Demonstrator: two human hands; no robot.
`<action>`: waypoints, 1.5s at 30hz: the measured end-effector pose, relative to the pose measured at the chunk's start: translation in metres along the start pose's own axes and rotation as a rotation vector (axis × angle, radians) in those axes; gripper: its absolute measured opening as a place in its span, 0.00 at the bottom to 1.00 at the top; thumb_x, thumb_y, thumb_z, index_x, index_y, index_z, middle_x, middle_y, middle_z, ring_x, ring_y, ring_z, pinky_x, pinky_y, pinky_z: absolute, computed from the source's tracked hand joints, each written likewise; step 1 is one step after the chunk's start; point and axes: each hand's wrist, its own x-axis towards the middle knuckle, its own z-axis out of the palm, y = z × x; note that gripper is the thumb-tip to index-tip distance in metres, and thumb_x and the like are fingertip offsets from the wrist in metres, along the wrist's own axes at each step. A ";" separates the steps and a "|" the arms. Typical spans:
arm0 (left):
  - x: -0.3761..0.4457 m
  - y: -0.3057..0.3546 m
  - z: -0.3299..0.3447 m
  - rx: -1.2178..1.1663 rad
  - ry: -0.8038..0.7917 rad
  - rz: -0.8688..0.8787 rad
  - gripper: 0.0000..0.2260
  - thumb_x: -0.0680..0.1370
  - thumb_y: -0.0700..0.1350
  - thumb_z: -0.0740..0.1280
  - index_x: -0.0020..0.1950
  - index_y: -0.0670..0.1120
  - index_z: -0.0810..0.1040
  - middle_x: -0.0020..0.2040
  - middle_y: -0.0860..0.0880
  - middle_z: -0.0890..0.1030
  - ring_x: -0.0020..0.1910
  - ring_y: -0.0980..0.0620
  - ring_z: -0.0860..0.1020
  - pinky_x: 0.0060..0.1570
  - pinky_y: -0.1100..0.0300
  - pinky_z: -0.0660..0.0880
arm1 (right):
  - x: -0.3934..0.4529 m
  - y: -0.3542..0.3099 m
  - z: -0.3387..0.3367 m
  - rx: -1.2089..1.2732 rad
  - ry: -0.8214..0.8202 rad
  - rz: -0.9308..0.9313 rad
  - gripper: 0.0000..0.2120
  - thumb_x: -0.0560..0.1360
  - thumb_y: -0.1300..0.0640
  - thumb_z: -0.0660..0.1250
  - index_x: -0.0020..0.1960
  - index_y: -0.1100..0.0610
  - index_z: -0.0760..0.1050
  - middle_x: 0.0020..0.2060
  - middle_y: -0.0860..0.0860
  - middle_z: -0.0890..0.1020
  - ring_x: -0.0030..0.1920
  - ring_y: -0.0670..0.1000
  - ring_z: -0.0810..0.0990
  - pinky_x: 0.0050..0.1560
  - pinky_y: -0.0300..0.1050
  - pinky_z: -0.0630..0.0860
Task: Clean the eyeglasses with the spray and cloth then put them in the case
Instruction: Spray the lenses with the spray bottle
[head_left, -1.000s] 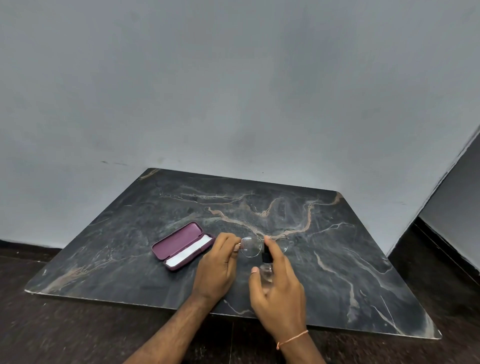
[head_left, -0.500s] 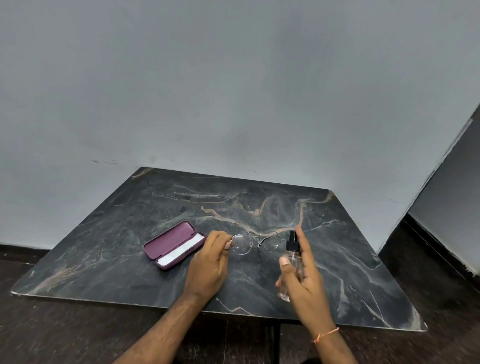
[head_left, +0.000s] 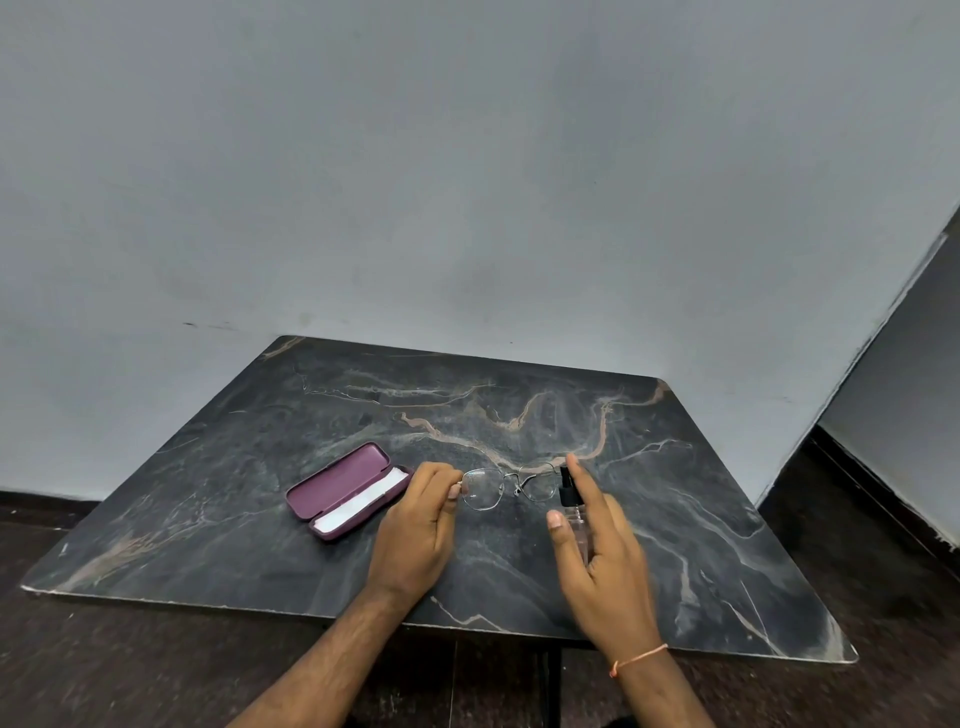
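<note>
The left hand (head_left: 415, 530) pinches the eyeglasses (head_left: 511, 486) at one end of the frame, holding them over the tabletop (head_left: 701, 519). The right hand (head_left: 602, 561) grips the spray bottle (head_left: 574, 512) upright, index finger extended above the black nozzle, just beside the lenses. The purple case (head_left: 337, 480) lies open beside the left hand, with the white cloth (head_left: 363, 501) inside it.
</note>
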 end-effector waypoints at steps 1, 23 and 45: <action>0.000 0.000 0.000 0.002 0.000 0.000 0.13 0.90 0.54 0.55 0.57 0.52 0.78 0.55 0.62 0.75 0.49 0.57 0.80 0.46 0.51 0.80 | 0.001 0.000 0.001 -0.025 -0.010 -0.004 0.31 0.84 0.43 0.64 0.83 0.29 0.56 0.52 0.35 0.74 0.38 0.47 0.79 0.37 0.34 0.76; 0.000 0.000 0.000 0.014 -0.005 0.004 0.13 0.90 0.52 0.56 0.57 0.50 0.79 0.55 0.60 0.76 0.50 0.58 0.79 0.47 0.55 0.79 | 0.008 0.006 0.010 0.191 -0.096 0.106 0.26 0.82 0.44 0.68 0.78 0.30 0.67 0.50 0.35 0.86 0.45 0.40 0.85 0.52 0.43 0.85; 0.001 -0.004 0.002 -0.014 -0.018 0.016 0.11 0.91 0.49 0.57 0.58 0.51 0.79 0.55 0.61 0.76 0.51 0.56 0.80 0.48 0.58 0.78 | 0.027 0.074 -0.039 0.111 0.111 0.270 0.34 0.81 0.51 0.73 0.79 0.29 0.62 0.70 0.45 0.79 0.68 0.52 0.80 0.70 0.58 0.77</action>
